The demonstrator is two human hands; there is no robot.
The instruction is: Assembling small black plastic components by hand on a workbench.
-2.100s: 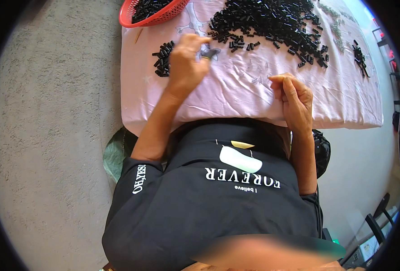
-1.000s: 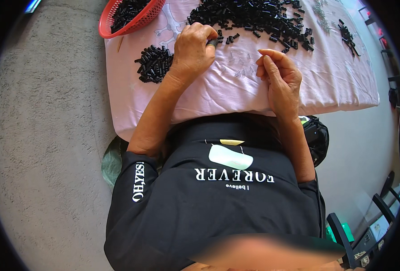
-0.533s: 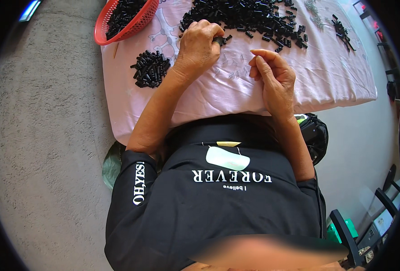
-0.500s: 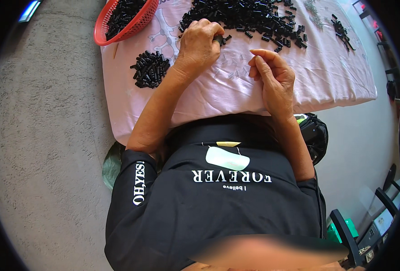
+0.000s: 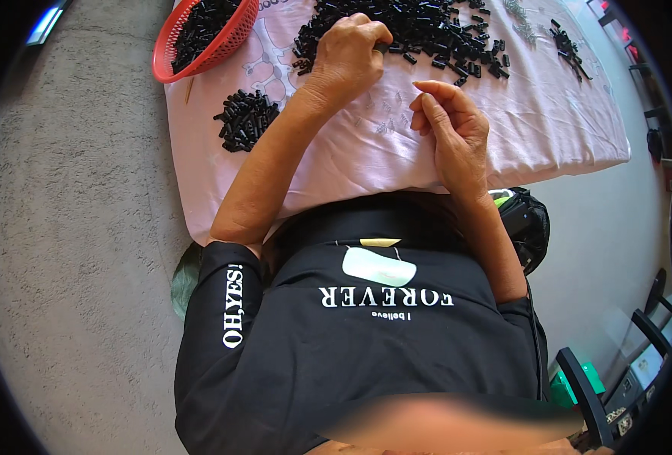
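Observation:
At the near edge of a large heap of small black tube-shaped pieces, my left hand is bent over with its fingers closed. A dark piece shows at its fingertips, mostly covered by the fingers. My right hand is raised over the cloth to the right, thumb and forefinger pinched together. Whatever it may hold is too small to make out. Between and below the hands lie several thin, silvery bits. A smaller pile of black pieces sits left of my left forearm.
A red plastic basket with black pieces stands at the table's far left corner. Pink patterned cloth covers the table. Longer black pieces and more thin silvery bits lie toward the far right. A black bag is beside my right arm.
My left hand has moved away from me and a little right, closer against the heap. My right hand keeps its pinch in nearly the same place. The whole view has shifted slightly.

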